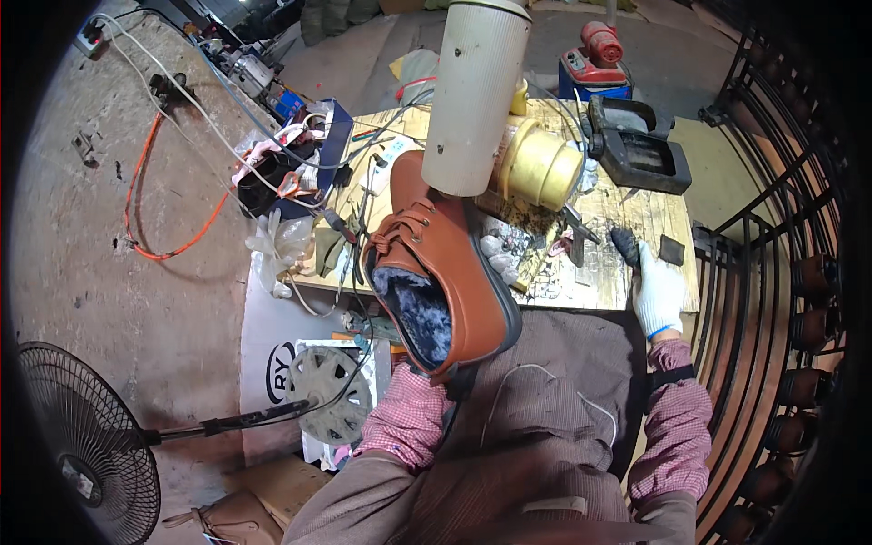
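A brown leather lace-up shoe (486, 295) with a fluffy grey-blue lining and dark sole is raised in front of me, its opening toward me. Its toe end lies partly behind a pale ribbed cylinder (474, 100). My left forearm in a pink checked sleeve reaches the heel; the left hand itself is hidden beneath the shoe, which it supports. At the right of the wooden table (636, 213), my right hand (658, 292), in a white knitted glove, has its fingertips closed at a black crumpled lump (625, 245), whose material I cannot make out.
A yellow round plastic piece (542, 166) sits beside the cylinder, near a black metal stand (640, 150). At the left are an open box (334, 136), cables and a fan (82, 445). Black racks (754, 218) with several shoes line the right. Dark scraps litter the tabletop.
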